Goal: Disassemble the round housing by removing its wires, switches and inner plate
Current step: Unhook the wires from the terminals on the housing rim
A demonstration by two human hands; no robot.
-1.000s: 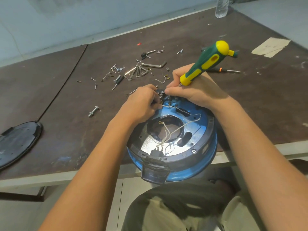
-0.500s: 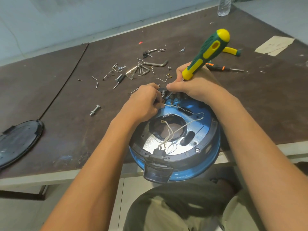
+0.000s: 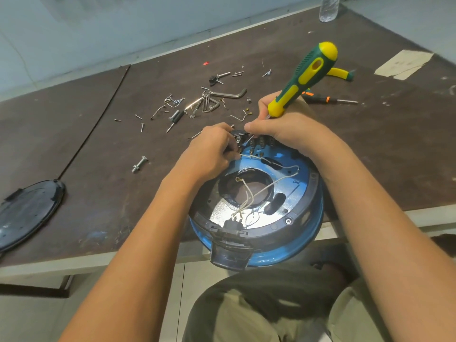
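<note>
While my right hand (image 3: pixel 283 134) grips the screwdriver (image 3: pixel 304 76), my left hand (image 3: pixel 209 153) pinches a black switch (image 3: pixel 238 134) at the round housing (image 3: pixel 291 253) rim.

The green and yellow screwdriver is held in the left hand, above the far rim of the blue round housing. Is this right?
No: the head view shows the screwdriver in the right hand; the left hand pinches a black part. It is indeed above the far rim of the round housing.

No lettering can be read anywhere; the far bottle (image 3: pixel 328 9) may carry some, too blurred.
</note>
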